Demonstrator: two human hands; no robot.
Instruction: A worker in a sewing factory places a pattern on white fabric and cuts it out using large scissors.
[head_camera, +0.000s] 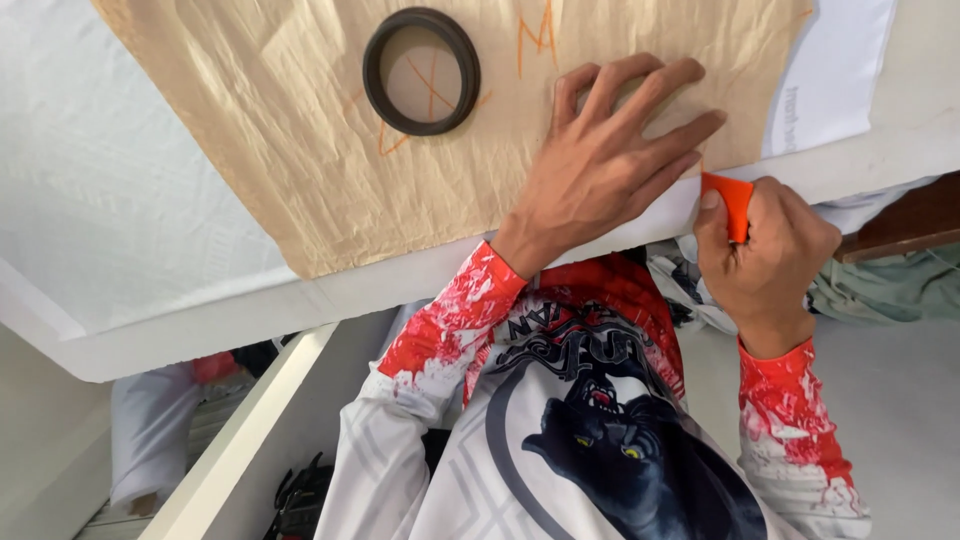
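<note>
right hand (765, 255) fisted on orange chalk (737, 200); left hand (600, 165) splayed.

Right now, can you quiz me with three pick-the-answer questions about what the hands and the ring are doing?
1. Where does the dark ring lie?
A. on the brown paper
B. on the floor
C. on a finger

2. What colour is the small flat piece in the right hand?
A. blue
B. green
C. orange

3. How is the left hand?
A. clenched in a fist
B. spread flat on the paper
C. holding scissors

Answers:
1 is A: the dark ring sits on the brown paper, over orange marks.
2 is C: the right hand pinches an orange piece at the table's edge.
3 is B: the left hand presses down with its fingers stretched out.
</note>
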